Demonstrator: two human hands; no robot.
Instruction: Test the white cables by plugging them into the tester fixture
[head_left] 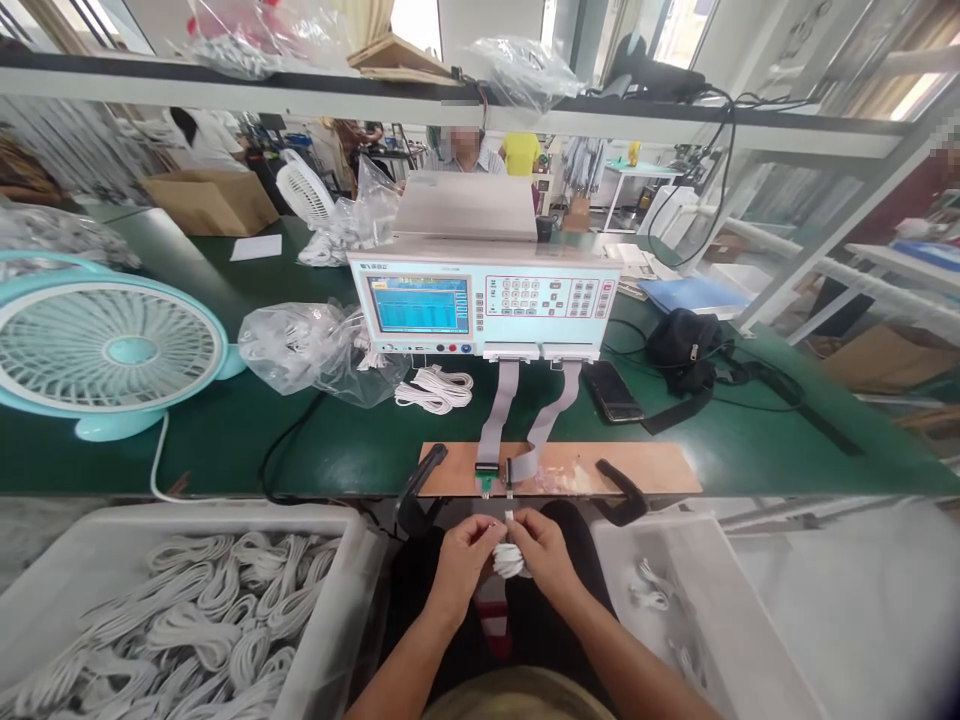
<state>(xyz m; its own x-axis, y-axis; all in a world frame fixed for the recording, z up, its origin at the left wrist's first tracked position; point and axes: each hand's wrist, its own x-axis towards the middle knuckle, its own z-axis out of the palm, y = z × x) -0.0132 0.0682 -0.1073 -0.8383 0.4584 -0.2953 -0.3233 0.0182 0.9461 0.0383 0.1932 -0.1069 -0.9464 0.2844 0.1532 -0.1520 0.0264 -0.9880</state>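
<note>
A coiled white cable [508,562] hangs between my two hands at the table's front edge. My right hand [546,552] is closed, thumb and fingers pinching one plug end [510,516] of that cable. This end points up at the small socket on the right-hand grey ribbon cable [551,410]; whether they touch I cannot tell. My left hand [466,560] is closed in a pinch on the same cable, its held part mostly hidden by the fingers. Just beyond it sits a small green circuit board [487,482] on the left-hand ribbon cable [499,410].
Both ribbons run to a white tester [484,300] with a lit screen. Black clamps [421,490] hold a wooden board [652,468]. Left are a fan [112,345] and a bin of coiled cables [330,520]; right, another bin [720,560] and a phone [613,392].
</note>
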